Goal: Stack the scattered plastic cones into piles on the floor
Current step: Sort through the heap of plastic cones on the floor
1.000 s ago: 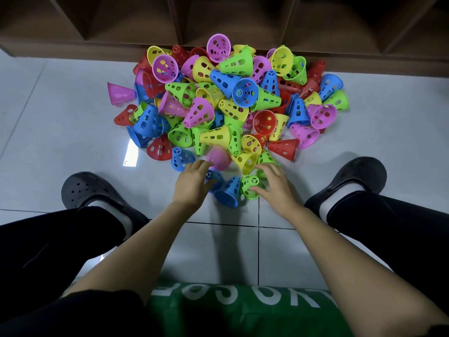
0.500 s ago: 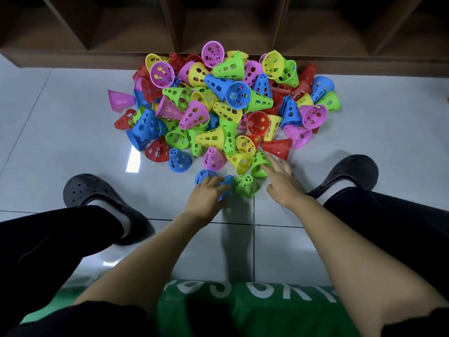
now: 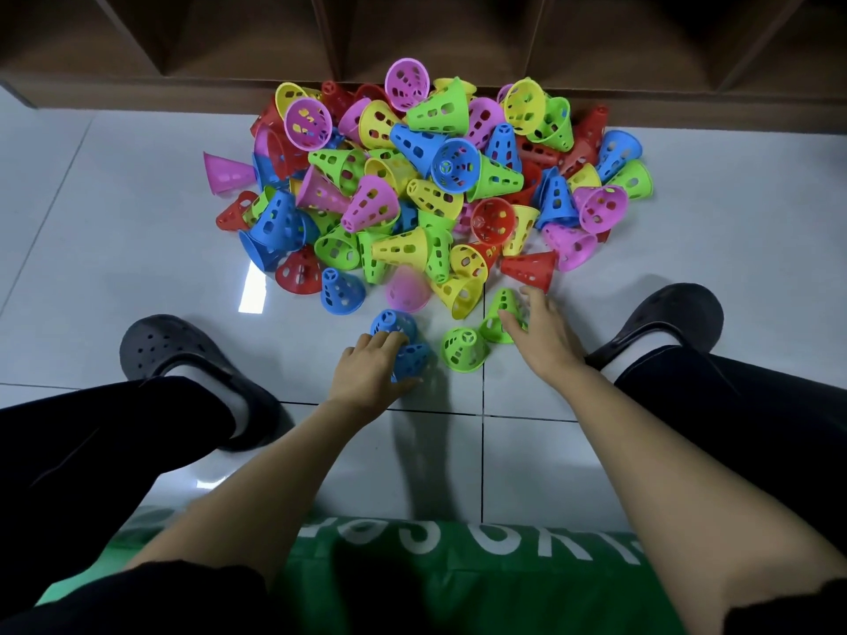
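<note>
A heap of perforated plastic cones (image 3: 431, 185) in pink, yellow, green, blue and red lies on the floor in front of me. My left hand (image 3: 371, 371) curls its fingers over a blue cone (image 3: 415, 359) lying on its side, with a second blue cone (image 3: 393, 322) just beyond the fingertips. My right hand (image 3: 543, 334) has its fingers spread; thumb and fingers touch a green cone (image 3: 502, 309) at the heap's near edge. Another green cone (image 3: 463, 350) stands between my hands. A pink cone (image 3: 408, 291) looks blurred.
A dark wooden shelf unit (image 3: 412, 34) runs along the floor behind the heap. My two feet in black clogs, the left clog (image 3: 160, 346) and the right clog (image 3: 664, 318), flank the cones. Pale floor tiles (image 3: 114, 213) spread left and right. A green cloth with white letters (image 3: 435, 566) is under my arms.
My left hand has closed further over the blue cone near me. My right hand has shifted onto the green cone at the heap's edge. The pink cone now appears blurred.
</note>
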